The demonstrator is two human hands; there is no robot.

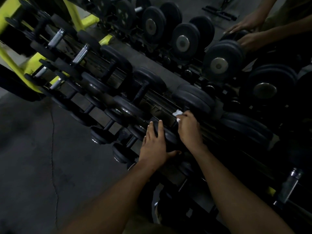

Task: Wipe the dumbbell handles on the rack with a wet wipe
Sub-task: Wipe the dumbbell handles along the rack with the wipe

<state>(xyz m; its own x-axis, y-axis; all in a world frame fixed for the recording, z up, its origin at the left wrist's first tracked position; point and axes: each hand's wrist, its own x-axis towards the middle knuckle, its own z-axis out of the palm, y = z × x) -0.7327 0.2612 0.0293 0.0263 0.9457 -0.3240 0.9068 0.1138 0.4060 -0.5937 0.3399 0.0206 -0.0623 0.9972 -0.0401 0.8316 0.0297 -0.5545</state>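
My right hand (189, 130) has its fingers curled round a crumpled white wet wipe (177, 113), which pokes out past my knuckles and sits against the handle of a dumbbell (194, 98) on the near row of the rack (162, 105); the handle itself is hidden under my hand, between the big black head beyond my fingertips and the nearer head (168, 135). My left hand (154, 146) lies on that nearer head with its fingers straight and spread over the rubber and the thumb tucked beneath, holding nothing else. The rack runs slantwise across the view and carries black dumbbells side by side, smaller ones with bright steel handles (81, 54) toward the upper left, heavier ones with round metal end caps (218, 65) in the far row. A yellow frame (20, 65) stands at the left end. At the upper right another person's two hands (244, 31) rest on a dumbbell in the far row. Cracked grey floor (42, 149) lies to my left
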